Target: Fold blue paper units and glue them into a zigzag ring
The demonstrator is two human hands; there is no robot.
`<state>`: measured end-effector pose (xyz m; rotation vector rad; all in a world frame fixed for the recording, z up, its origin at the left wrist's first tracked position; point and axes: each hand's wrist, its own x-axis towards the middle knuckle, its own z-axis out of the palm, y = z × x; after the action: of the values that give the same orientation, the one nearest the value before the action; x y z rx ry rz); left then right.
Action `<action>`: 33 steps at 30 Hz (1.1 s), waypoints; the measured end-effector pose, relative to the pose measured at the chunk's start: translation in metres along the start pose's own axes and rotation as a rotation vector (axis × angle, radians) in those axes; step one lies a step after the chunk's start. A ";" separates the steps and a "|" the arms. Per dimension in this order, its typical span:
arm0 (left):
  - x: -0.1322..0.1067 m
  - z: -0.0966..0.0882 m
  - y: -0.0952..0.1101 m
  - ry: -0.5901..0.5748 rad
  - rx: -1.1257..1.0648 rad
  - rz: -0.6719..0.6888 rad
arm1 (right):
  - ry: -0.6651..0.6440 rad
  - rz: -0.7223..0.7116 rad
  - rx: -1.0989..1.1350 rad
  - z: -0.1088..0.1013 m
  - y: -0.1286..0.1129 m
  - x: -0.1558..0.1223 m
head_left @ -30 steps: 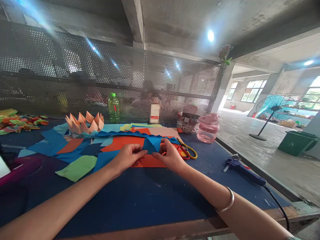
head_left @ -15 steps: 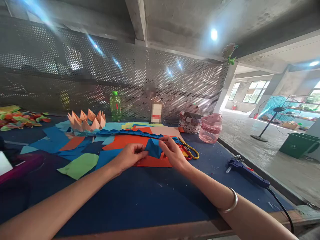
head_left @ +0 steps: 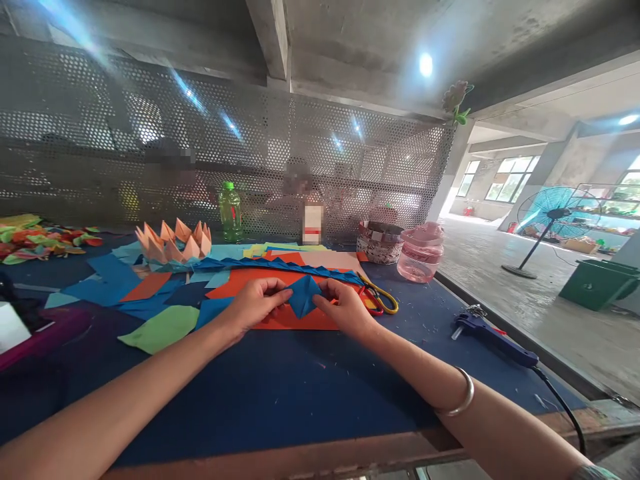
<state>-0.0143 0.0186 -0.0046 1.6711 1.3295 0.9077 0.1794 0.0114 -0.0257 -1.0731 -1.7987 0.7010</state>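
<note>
As the left grip (head_left: 259,300) and right grip (head_left: 345,307) face each other, close together, a wide grey perforated metal screen (head_left: 220,107) stands well beyond both. Under them: long dark-blue-topped table (head_left: 280,393). Well out to the right: black pedestal fan (head_left: 556,213), green plastic bin (head_left: 600,288).

Beneath the grips, an orange-red paper sheet (head_left: 280,323). Just beyond, a long blue zigzag-folded paper strip (head_left: 270,265), running left toward a peach-coloured pointed paper ring (head_left: 180,252). Right of the right grip: corded dark-blue glue gun (head_left: 493,339); farther forward, translucent pink plastic jug (head_left: 420,259). Beyond the left grip, clear green plastic bottle (head_left: 231,217); beyond both, pale upright block (head_left: 313,219) with red band. Near the right grip, yellow-handled scissors (head_left: 386,293).

Smallest: blue diamond-shaped folded paper (head_left: 305,297), between the grips. Left fingers pinch its left corner, right fingers its right.

Change: half a second ago it sat skewed, right fingers over its upper edge; now squared, one point up, centre crease showing. Judgement: folds being settled into shape.

Writing: bottle's red mark illegible; block blurred; bin's pale mark too small. No brand made out.
</note>
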 end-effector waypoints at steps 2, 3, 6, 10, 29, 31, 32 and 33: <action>0.001 0.000 -0.002 -0.005 0.003 -0.003 | -0.031 -0.001 -0.008 0.000 0.000 -0.001; 0.002 0.000 -0.002 -0.007 -0.002 -0.003 | -0.039 -0.003 -0.014 0.000 0.000 -0.001; 0.001 0.000 -0.002 -0.031 -0.047 0.017 | -0.046 -0.010 -0.025 0.000 0.000 -0.002; -0.001 0.001 0.000 -0.069 -0.107 0.000 | -0.043 -0.013 -0.043 0.000 0.001 -0.002; -0.001 0.005 0.003 -0.050 -0.368 -0.008 | -0.071 0.004 0.091 0.004 -0.008 -0.007; -0.001 0.005 0.003 -0.038 -0.337 -0.002 | -0.044 0.045 0.111 0.003 -0.008 -0.006; -0.001 0.005 0.003 -0.030 -0.330 -0.001 | -0.039 0.061 0.117 0.002 -0.008 -0.006; -0.001 0.005 0.003 -0.020 -0.327 -0.004 | -0.037 0.067 0.118 0.002 -0.008 -0.006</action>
<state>-0.0085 0.0163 -0.0039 1.4198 1.1021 1.0422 0.1761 0.0019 -0.0227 -1.0516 -1.7359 0.8620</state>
